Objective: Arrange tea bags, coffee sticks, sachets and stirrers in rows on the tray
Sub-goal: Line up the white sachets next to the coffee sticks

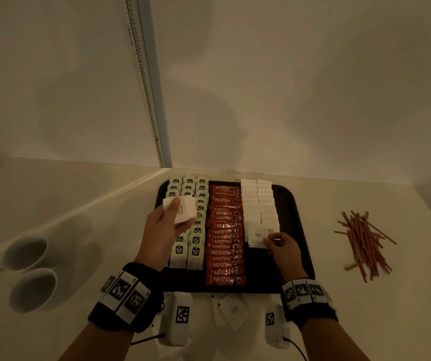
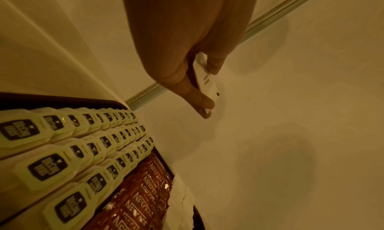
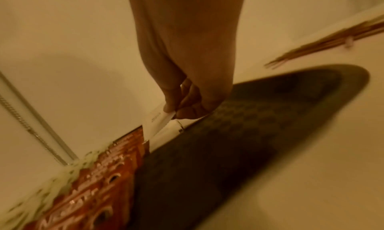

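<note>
We are filling the sachet rows (image 1: 258, 204) on the tray (image 1: 303, 230), working from the far rim toward us so each sachet overlaps the one behind it. Our right hand (image 1: 286, 252) pinches one sachet (image 1: 257, 237) by its near edge between thumb and fingers and lowers it at the near end of the left sachet row, just beside the coffee sticks (image 1: 225, 235); holding the edge keeps the fingers off the row. Our left hand (image 1: 161, 230) hovers above the tea bags (image 1: 188, 220) gripping a small stack (image 1: 182, 211) of sachets between thumb and fingers, a reserve kept close, we judge, to feed the right hand. More sachets (image 1: 231, 310) lie on the counter below the tray. The stirrers (image 1: 364, 243) lie in a loose heap on the counter, well apart from the tray, whose right side is bare, likely their place. Two cups (image 1: 31, 269) sit at the left.
</note>
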Demonstrator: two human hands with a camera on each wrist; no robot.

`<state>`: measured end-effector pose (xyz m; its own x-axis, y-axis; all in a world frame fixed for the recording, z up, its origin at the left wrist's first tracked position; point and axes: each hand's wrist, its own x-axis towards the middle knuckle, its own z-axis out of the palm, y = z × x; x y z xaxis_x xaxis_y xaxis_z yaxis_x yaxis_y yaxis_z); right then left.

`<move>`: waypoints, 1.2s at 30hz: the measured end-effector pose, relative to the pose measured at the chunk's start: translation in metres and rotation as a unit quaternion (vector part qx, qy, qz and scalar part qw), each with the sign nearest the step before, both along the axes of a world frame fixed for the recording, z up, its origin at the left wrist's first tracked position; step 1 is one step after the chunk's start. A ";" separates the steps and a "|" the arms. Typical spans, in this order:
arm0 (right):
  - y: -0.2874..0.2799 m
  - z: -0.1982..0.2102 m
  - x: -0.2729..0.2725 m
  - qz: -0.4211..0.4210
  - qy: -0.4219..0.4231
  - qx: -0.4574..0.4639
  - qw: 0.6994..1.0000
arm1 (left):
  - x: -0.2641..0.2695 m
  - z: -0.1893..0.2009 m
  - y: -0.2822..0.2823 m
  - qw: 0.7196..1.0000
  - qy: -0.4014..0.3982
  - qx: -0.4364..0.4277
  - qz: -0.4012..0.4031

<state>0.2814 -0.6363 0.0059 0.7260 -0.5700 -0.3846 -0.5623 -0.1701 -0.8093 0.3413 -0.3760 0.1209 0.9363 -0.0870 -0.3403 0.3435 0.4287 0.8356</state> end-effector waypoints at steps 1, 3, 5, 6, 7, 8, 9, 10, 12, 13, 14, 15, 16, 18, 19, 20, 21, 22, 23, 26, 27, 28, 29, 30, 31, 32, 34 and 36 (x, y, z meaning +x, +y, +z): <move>0.000 -0.003 0.000 0.001 0.007 -0.002 1.000 | -0.001 -0.002 0.000 1.000 0.002 -0.002 -0.003; 0.002 -0.007 0.003 0.009 0.015 -0.012 1.000 | -0.002 -0.005 -0.001 1.000 0.008 -0.008 -0.008; 0.003 -0.009 0.006 0.018 0.026 -0.034 0.999 | -0.002 -0.006 -0.001 1.000 0.013 -0.024 -0.005; 0.003 -0.010 0.008 0.021 0.031 -0.047 0.998 | -0.002 -0.006 -0.002 0.999 0.017 -0.034 -0.001; 0.004 -0.010 0.009 0.023 0.035 -0.059 0.997 | -0.001 -0.007 -0.002 0.999 0.023 -0.046 0.004; 0.005 -0.010 0.010 0.027 0.038 -0.072 0.996 | 0.000 -0.007 -0.002 0.998 0.032 -0.061 0.009; 0.006 -0.009 0.011 0.032 0.040 -0.087 0.995 | 0.001 -0.008 -0.002 0.996 0.044 -0.076 0.015; 0.007 -0.009 0.012 0.038 0.044 -0.104 0.993 | 0.002 -0.008 -0.002 0.994 0.057 -0.088 0.021; 0.010 -0.009 0.013 0.046 0.049 -0.124 0.990 | 0.003 -0.010 -0.002 0.993 0.066 -0.099 0.025; 0.011 -0.008 0.013 0.049 0.051 -0.131 0.989 | 0.003 -0.010 -0.002 0.994 0.058 -0.094 0.017; 0.012 -0.006 0.013 0.054 0.051 -0.141 0.987 | 0.002 -0.009 -0.003 0.996 0.045 -0.080 0.006; 0.014 -0.002 0.013 0.058 0.047 -0.152 0.986 | 0.002 -0.009 -0.003 0.998 0.025 -0.060 -0.006; 0.018 0.004 0.013 0.061 0.033 -0.157 0.985 | 0.001 -0.009 -0.004 0.999 0.004 -0.041 -0.017; 0.031 0.024 0.016 0.080 -0.028 -0.126 0.988 | 0.000 -0.008 -0.004 0.999 -0.028 -0.010 -0.031; 0.040 0.039 0.019 0.106 -0.068 -0.087 0.988 | -0.001 -0.008 -0.005 0.999 -0.036 0.001 -0.033; 0.052 0.055 0.021 0.144 -0.108 -0.042 0.983 | -0.001 -0.008 -0.006 0.999 -0.039 0.016 -0.034; 0.064 0.071 0.024 0.186 -0.141 -0.001 0.972 | 0.000 -0.009 -0.007 0.997 -0.046 0.042 -0.036; 0.075 0.085 0.026 0.225 -0.165 0.030 0.960 | 0.000 -0.008 -0.008 0.994 -0.059 0.077 -0.040; 0.083 0.095 0.030 0.256 -0.185 0.048 0.948 | 0.000 -0.008 -0.009 0.989 -0.079 0.119 -0.047; 0.098 0.111 0.036 0.280 -0.230 0.065 0.930 | 0.001 -0.004 -0.010 0.969 -0.129 0.202 -0.054; 0.099 0.112 0.036 0.268 -0.238 0.083 0.930 | 0.001 -0.002 -0.010 0.969 -0.134 0.205 -0.045; 0.100 0.113 0.036 0.251 -0.242 0.112 0.931 | 0.001 0.000 -0.010 0.970 -0.136 0.199 -0.036; 0.101 0.113 0.035 0.235 -0.242 0.148 0.930 | 0.000 0.003 -0.009 0.971 -0.138 0.192 -0.026; 0.101 0.112 0.034 0.222 -0.239 0.185 0.927 | 0.000 0.004 -0.009 0.972 -0.140 0.188 -0.015; 0.102 0.111 0.033 0.212 -0.234 0.219 0.923 | 0.000 0.006 -0.009 0.972 -0.144 0.186 -0.006; 0.103 0.110 0.031 0.205 -0.230 0.243 0.920 | -0.001 0.007 -0.010 0.971 -0.151 0.186 -0.003; 0.104 0.108 0.027 0.189 -0.225 0.270 0.917 | -0.001 0.009 -0.011 0.966 -0.170 0.195 -0.010; 0.104 0.106 0.023 0.170 -0.218 0.282 0.919 | -0.002 0.010 -0.012 0.958 -0.185 0.219 -0.029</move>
<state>0.3045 -0.5324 0.1118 0.9805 -0.0804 -0.1793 -0.1555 0.2403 -0.9582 0.3397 -0.3881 0.1307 0.9977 -0.0675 -0.0023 0.0022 -0.0013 1.0000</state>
